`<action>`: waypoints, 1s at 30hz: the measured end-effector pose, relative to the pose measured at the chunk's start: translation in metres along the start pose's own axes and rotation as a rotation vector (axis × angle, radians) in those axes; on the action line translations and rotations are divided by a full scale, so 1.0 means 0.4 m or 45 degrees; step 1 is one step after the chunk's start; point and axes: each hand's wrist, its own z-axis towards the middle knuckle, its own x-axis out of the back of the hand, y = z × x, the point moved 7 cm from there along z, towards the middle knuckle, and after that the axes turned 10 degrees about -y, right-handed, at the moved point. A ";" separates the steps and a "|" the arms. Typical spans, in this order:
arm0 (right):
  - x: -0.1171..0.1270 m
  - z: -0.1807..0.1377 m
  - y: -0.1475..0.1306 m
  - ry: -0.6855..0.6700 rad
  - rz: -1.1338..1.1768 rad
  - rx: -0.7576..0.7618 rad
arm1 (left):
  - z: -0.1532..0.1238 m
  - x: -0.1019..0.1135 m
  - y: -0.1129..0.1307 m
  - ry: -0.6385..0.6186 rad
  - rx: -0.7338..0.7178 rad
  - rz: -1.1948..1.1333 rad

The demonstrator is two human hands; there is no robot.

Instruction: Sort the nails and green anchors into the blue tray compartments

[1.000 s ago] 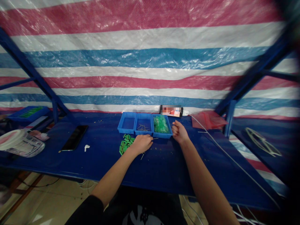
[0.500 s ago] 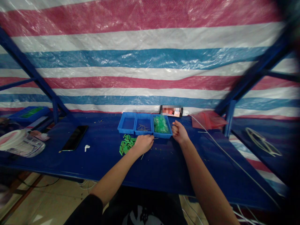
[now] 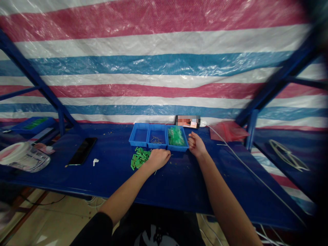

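My left hand (image 3: 159, 159) is closed low over the table, just in front of the middle blue tray. From its fingertips pokes a thin metal pin (image 3: 171, 155), too small to tell whether it is a screw or a nail. Beside that hand lies a heap of green plastic plugs (image 3: 139, 159). Another thin pin (image 3: 155, 172) rests on the table under the wrist. My right hand (image 3: 196, 145) is curled at the right side of the tray of green pieces (image 3: 176, 136); whatever its fingers hold is hidden. Several metal pins (image 3: 156, 140) lie in the middle tray (image 3: 153, 128).
The left tray (image 3: 139, 134) adjoins the middle one. Behind the trays are a phone with a lit screen (image 3: 191, 123) and a white cable (image 3: 238, 159). A red plastic bag (image 3: 228, 131) lies right; a dark phone (image 3: 81, 151), earbud (image 3: 95, 161) and white bucket (image 3: 24, 156) left.
My left hand has shifted slightly to the right and toward me, the thin pin moving with it. My right hand stays curled in nearly the same place.
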 end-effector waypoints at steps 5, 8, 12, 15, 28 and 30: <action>-0.002 -0.002 -0.001 0.013 0.005 -0.008 | -0.011 0.018 0.014 -0.010 -0.116 -0.031; -0.002 -0.003 0.000 0.036 0.013 -0.017 | -0.027 0.057 0.020 0.079 -0.201 -0.131; 0.000 -0.003 0.000 0.034 0.008 -0.003 | -0.050 0.122 -0.017 0.322 -0.133 -0.272; 0.002 -0.001 0.001 0.025 0.010 -0.001 | -0.063 0.153 -0.070 0.489 0.020 -0.314; 0.004 0.000 -0.001 0.019 0.010 0.013 | -0.069 0.167 -0.113 0.447 0.204 -0.221; 0.003 0.001 0.000 0.004 0.013 0.012 | -0.082 0.176 -0.099 0.417 0.114 -0.245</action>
